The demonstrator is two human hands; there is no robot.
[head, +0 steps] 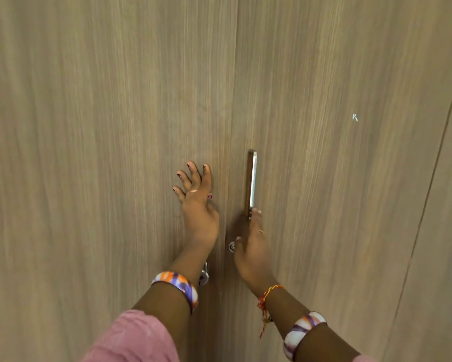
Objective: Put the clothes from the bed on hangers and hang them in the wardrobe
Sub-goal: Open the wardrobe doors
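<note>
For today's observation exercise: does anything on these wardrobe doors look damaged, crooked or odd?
Only a small white scuff on the right door. Otherwise nothing stands out: both doors are shut, the handle upright.

soft, even warm light, faint shadows under the hands (pixel 201 205), wide-angle bowing at edges, slight blur.

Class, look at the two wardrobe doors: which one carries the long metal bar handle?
The right door: the bar handle stands beside the centre seam, right hand at its lower end. The left door shows only the left hand pressed flat.
</note>
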